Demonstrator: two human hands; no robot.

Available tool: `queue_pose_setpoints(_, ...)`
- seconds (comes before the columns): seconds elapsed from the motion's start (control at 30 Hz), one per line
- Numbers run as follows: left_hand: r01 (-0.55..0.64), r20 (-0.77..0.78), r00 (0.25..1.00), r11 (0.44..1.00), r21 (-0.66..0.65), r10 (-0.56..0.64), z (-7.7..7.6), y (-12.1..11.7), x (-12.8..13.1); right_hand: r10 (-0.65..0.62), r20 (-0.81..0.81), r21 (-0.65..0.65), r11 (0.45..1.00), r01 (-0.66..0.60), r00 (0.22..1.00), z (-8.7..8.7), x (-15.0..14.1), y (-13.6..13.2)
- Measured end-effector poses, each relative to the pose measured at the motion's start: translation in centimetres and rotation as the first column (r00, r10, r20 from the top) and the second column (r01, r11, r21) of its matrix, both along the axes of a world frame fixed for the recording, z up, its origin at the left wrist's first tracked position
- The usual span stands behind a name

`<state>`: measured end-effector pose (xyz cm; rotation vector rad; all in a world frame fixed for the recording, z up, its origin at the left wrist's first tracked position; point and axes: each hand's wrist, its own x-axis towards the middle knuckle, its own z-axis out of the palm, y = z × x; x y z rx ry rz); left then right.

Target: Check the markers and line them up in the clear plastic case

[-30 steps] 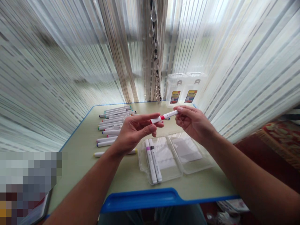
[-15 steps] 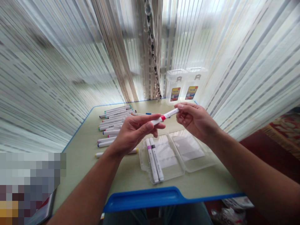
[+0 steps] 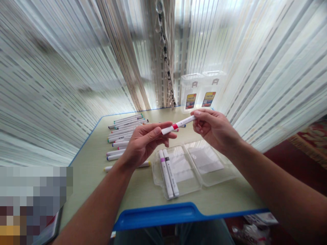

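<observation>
A white marker [image 3: 183, 123] with a red band is held in the air, slanting up to the right. My right hand [image 3: 214, 131] pinches its upper right end between thumb and fingertips. At the lower left end, my left hand [image 3: 144, 141] has its thumb at the tip and its fingers behind the barrel. Below the hands an open clear plastic case [image 3: 198, 183] lies flat. Along the left side of its left half sit a purple-banded marker [image 3: 166, 177] and a black-banded marker [image 3: 171, 173], side by side.
Several white markers [image 3: 122, 131] with coloured ends lie in a row at the left, partly behind my left hand. Two clear cases [image 3: 192, 86] with labels stand at the back. The table [image 3: 89, 153] has a blue rim, and string curtains [image 3: 76, 61] hang behind it.
The thumb of my left hand has slid left to the end of the marker, so more of its white end shows. My right hand keeps its pinch, slightly higher.
</observation>
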<state>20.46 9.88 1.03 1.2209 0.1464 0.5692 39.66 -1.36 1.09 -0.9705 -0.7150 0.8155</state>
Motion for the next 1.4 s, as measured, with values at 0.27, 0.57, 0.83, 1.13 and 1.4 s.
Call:
queue_pose_setpoints(0.27,-0.048,-0.043,0.998,0.997,0.064,0.051,0.1,-0.2,-0.2,-0.007,0.02,-0.012,1.0,0.007,1.0,0.2,-0.1,0.0)
queue_pose_setpoints(0.57,-0.089,-0.048,0.994,0.993,0.079,0.093,0.2,0.0,0.1,-0.083,0.088,0.034,0.996,0.081,0.993,0.6,-0.5,-0.2)
queue_pose_setpoints(0.83,-0.224,-0.107,0.967,0.972,0.079,0.231,-0.2,0.3,0.4,-0.154,0.215,0.095,0.986,0.136,0.964,0.4,-0.9,-0.5)
queue_pose_setpoints(1.13,-0.266,-0.112,0.952,0.952,0.152,0.284,-0.2,0.2,0.5,-0.126,0.262,0.105,0.989,0.101,0.957,-0.1,-0.6,-0.7)
queue_pose_setpoints(1.4,-0.284,-0.087,0.948,0.938,0.198,0.305,-1.0,0.7,0.6,-0.092,0.291,0.076,0.994,0.073,0.952,-0.2,-0.9,-0.8)
